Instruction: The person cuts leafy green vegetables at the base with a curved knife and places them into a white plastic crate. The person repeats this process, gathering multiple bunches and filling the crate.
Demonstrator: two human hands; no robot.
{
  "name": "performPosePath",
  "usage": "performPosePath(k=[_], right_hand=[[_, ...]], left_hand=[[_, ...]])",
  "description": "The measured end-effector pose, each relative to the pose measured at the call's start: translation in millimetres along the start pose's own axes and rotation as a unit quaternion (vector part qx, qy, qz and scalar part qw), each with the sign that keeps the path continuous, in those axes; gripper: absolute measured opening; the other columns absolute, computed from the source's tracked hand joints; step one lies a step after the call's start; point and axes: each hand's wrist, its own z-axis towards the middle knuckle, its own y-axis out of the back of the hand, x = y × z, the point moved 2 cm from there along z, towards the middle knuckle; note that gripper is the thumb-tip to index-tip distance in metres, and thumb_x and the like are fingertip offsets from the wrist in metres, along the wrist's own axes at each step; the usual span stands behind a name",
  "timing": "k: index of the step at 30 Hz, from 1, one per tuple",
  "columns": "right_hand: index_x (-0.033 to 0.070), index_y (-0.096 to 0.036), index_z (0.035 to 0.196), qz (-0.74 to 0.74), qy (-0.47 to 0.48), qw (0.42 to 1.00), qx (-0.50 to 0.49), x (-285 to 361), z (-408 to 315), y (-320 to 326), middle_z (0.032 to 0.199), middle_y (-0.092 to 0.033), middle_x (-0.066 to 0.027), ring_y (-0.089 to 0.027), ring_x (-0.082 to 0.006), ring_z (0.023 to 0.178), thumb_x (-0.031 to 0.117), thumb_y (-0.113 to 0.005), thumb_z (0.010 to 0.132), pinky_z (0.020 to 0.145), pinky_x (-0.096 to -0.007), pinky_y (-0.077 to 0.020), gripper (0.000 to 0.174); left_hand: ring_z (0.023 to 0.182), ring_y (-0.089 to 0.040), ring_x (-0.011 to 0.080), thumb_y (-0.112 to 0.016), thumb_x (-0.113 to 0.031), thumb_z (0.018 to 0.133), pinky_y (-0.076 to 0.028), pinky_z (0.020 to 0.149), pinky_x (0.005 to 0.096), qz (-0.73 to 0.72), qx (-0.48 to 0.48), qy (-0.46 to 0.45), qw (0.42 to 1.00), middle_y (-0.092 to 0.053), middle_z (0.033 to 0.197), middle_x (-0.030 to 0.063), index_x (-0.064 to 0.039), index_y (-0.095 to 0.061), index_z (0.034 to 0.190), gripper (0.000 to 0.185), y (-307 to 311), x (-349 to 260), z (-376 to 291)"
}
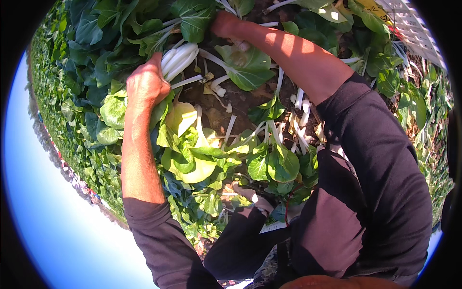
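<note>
My left hand (pixel 148 79) is closed around a head of pak choi beside its pale stalks (pixel 180 59). The white base of this head points up and to the right, over the soil. My right hand (pixel 226 26) is at the top, against a dark green leaf (pixel 196 20). Its fingers are mostly hidden, so what it holds cannot be made out. Below my right wrist, a broad loose leaf (pixel 249 68) with a white stem lies on the soil (pixel 198 94). Cut white stalk pieces (pixel 218 88) are scattered between my hands.
Dense standing leafy greens (pixel 97 68) fill the left side. Yellow-green leaves (pixel 191 159) and trimmed leaves (pixel 278 162) lie before my bent knees. A white plastic crate (pixel 415 29) stands at the upper right, with a yellow label (pixel 373 11) bearing writing near it.
</note>
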Motion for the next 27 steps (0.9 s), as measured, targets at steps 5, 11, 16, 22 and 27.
performPosePath(k=[5,11,16,22,27], right_hand=[[-0.001,-0.061,0.078,0.119,-0.027,0.992,0.041,-4,-27,-5,0.064,-0.059,-0.0135,-0.055,-0.0223,0.049,0.02,-0.048,0.088,0.046,-0.0357,-0.0462,0.027],[0.001,-0.059,0.09,0.484,-0.183,0.856,0.021,-19,-107,-12,0.068,-0.056,-0.0075,-0.049,-0.0137,0.048,0.032,-0.056,0.09,0.039,-0.0285,-0.0399,0.031],[0.001,-0.058,0.095,0.686,-0.208,0.691,0.091,3,-98,-17,0.077,-0.06,-0.0073,-0.053,-0.0128,0.057,0.043,-0.062,0.086,0.047,-0.0268,-0.0434,0.043],[0.007,-0.06,0.095,0.662,-0.099,0.718,0.192,11,-137,-32,0.08,-0.063,-0.0052,-0.057,-0.016,0.058,0.035,-0.056,0.09,0.048,-0.0271,-0.0467,0.029],[0.006,-0.061,0.096,0.816,-0.138,0.519,0.213,32,-191,-27,0.09,-0.066,-0.0074,-0.063,-0.0185,0.069,0.031,-0.06,0.089,0.067,-0.0332,-0.0543,0.025]], left_hand=[[0.088,-0.063,0.0347,-0.055,-0.007,0.065,-0.05,0.077,0.0439,0.061,0.052,0.02,0.997,-0.065,0.09,0.0188,-0.018,-0.052,0.128,0.064,-9,-7,-6],[0.077,-0.056,0.0238,-0.063,-0.011,0.062,-0.042,0.069,0.0337,0.125,-0.128,-0.09,0.98,-0.057,0.08,0.0043,-0.014,-0.056,0.122,0.061,-18,-29,-42],[0.075,-0.055,0.0218,-0.06,-0.014,0.07,-0.041,0.065,0.0343,0.114,-0.206,-0.157,0.959,-0.057,0.081,0.0048,-0.01,-0.06,0.099,0.03,-7,-60,-70],[0.083,-0.06,0.0225,-0.059,-0.014,0.072,-0.042,0.067,0.0347,0.085,-0.224,-0.14,0.961,-0.064,0.099,0.011,-0.008,-0.056,0.084,0.013,15,-84,-107],[0.077,-0.057,0.0308,-0.067,-0.012,0.064,-0.041,0.066,0.0391,0.02,-0.217,-0.135,0.967,-0.059,0.084,0.0145,-0.005,-0.054,0.077,0.019,22,-111,-153]])
